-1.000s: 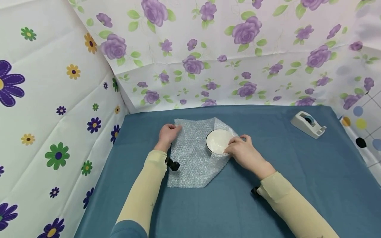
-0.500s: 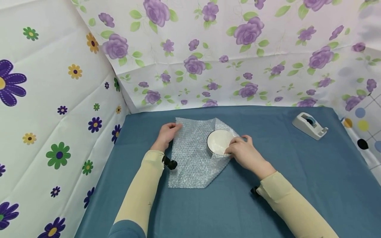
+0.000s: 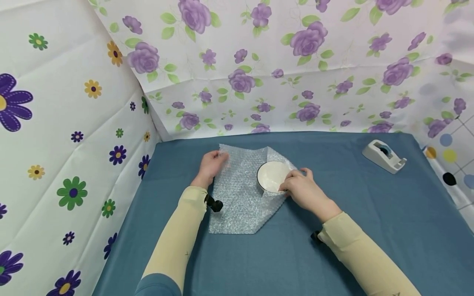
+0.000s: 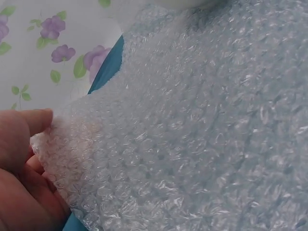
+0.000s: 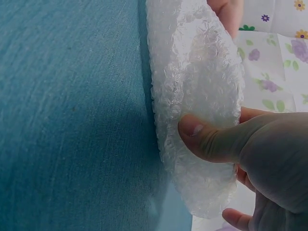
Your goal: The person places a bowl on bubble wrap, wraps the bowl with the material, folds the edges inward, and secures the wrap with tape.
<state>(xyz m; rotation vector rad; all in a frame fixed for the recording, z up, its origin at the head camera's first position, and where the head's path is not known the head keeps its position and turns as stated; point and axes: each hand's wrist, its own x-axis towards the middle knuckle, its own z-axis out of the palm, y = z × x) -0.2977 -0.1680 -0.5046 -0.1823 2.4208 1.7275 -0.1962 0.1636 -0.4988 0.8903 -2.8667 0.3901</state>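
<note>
A sheet of bubble wrap (image 3: 237, 205) lies on the blue cloth, its right side folded up against a white bowl (image 3: 272, 174) with a dark rim. My left hand (image 3: 211, 166) pinches the sheet's far left corner; the left wrist view shows the thumb (image 4: 38, 119) on top and fingers beneath the raised corner. At the bowl's right side, my right hand (image 3: 305, 190) grips the bowl's edge through the folded wrap. In the right wrist view the thumb (image 5: 207, 139) presses the outside of the bubble wrap (image 5: 197, 86), with the bowl hidden behind it.
A white tape dispenser (image 3: 384, 155) stands at the far right of the blue-clothed table (image 3: 259, 267). Flowered sheets (image 3: 240, 49) hang behind the table and along its left side.
My left hand has lifted the far left corner of the bubble wrap slightly. The right hand and the bowl stay in place.
</note>
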